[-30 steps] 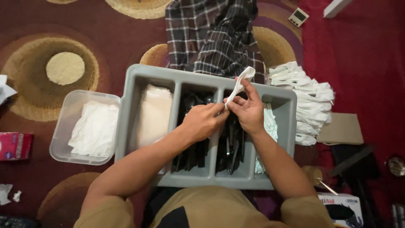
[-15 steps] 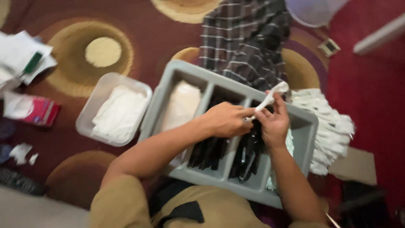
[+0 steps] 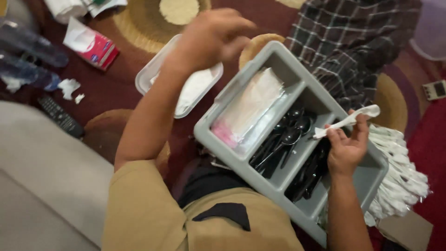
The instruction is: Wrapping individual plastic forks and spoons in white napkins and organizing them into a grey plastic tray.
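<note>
The right hand [image 3: 346, 151] pinches a white wrapped bundle [image 3: 347, 122] by its lower end, above the gray tray [image 3: 260, 60] and its black spoons [image 3: 283, 139]. The bundle's long axis runs up and to the right, free end pointing away from the body. The left hand [image 3: 209, 37], loosely curled and holding nothing, hovers over a clear tub [image 3: 148, 74]. With so light a pinch, the bundle could slip into the wrong compartment; the tilted tray could slide.

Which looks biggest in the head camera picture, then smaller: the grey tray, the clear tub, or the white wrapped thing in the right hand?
1. Grey tray.
2. Clear tub, partly hidden by the left arm.
3. White wrapped thing, held by the right hand.
</note>
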